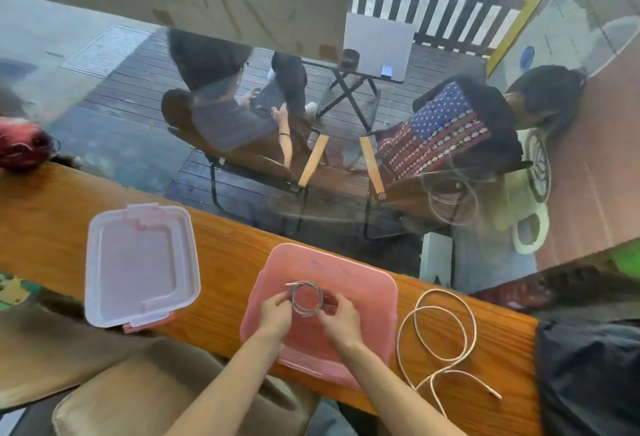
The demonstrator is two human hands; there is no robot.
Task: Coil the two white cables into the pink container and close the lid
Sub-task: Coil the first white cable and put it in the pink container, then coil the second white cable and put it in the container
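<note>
I see the wooden counter (225, 262), then the pink container (363, 297), its lid (138, 262) well apart to the left. The second cable (440, 335) lies loose to the right. Risk: the coil (306, 298) may spring open if I let go early. My left hand (275, 314) and right hand (341, 323) pinch its opposite sides, over the container.
</note>
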